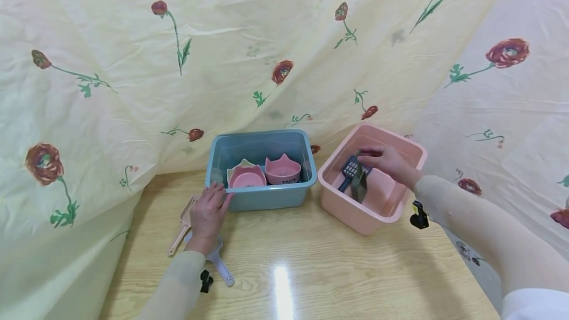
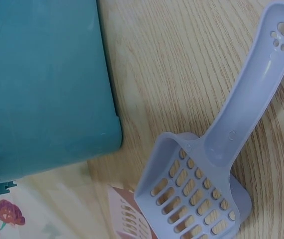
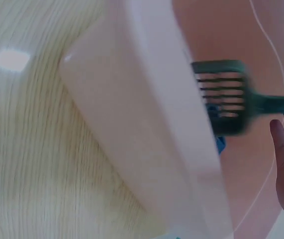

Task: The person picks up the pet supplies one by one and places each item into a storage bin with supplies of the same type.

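My right hand (image 1: 388, 161) grips a dark green litter scoop (image 1: 358, 186) by its handle, inside the pink basin (image 1: 342, 211). The scoop's slotted head points down in the head view; the right wrist view shows the slots of the green litter scoop (image 3: 226, 94) with some blur. A dark blue slotted scoop (image 1: 345, 183) lies in the basin beside it. At the front left corner of the blue basin (image 1: 266, 199), my left hand (image 1: 209, 214) rests on the rim, fingers loosely bent. That basin holds cat-eared bowls, among them a pink bowl (image 1: 283, 171).
A lavender litter scoop (image 2: 196, 184) lies on the wooden table under my left wrist. Left of it lies a pale pink scoop (image 1: 180, 233). Another pink bowl (image 1: 247, 178) sits before a cream one. Flowered cloth (image 1: 240, 63) hangs behind the basins.
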A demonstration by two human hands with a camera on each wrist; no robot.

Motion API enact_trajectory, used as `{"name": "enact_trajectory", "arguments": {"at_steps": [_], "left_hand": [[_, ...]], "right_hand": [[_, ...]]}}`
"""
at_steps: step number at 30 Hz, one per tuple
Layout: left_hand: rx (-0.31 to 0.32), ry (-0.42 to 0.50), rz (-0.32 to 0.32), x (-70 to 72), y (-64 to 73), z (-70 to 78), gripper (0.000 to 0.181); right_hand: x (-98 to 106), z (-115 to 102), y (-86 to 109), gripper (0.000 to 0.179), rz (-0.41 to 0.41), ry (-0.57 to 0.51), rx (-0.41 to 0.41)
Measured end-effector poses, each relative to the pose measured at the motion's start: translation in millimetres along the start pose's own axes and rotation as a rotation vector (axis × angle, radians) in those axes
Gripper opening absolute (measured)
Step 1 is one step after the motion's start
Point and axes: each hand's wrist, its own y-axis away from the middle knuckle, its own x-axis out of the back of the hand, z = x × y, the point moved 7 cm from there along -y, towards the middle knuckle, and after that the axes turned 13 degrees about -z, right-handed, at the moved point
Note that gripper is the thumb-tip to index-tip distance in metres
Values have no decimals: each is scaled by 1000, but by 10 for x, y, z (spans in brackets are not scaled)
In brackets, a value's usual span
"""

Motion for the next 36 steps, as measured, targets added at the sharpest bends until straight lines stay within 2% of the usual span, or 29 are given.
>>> {"name": "enact_trajectory", "arguments": {"at_steps": [3,7,11,14,18,24,27,31,34,36], "left_hand": [[-4,7,9,3,-1,0,36],[-7,5,11,9,-4,1,37],[-1,1,-5,5,-3,-5,36],[4,1,-18,2,-8,-10,37],[1,1,-29,2,-19,-13,34],[-1,4,-76,3,-44,-27,31],[-17,9,-89,10,-63,-39,31],[-61,8,-95,22,-76,-50,30],[-90,0,-100,27,-74,-55,47],[-93,-11,-117,29,-73,-59,63]], "right_hand": [[3,29,16,54,-22,26,-24],[-5,38,25,59,-42,-30,-29],[-41,20,30,58,-72,-83,-26],[-64,-16,56,55,-92,-51,-24],[-71,-112,135,51,-103,70,-1],[-81,-313,299,49,-115,319,61],[-94,-424,410,46,-123,443,121],[-124,-510,560,43,-129,595,255],[-138,-518,669,44,-133,660,293],[-147,-509,739,46,-142,679,283]]}}
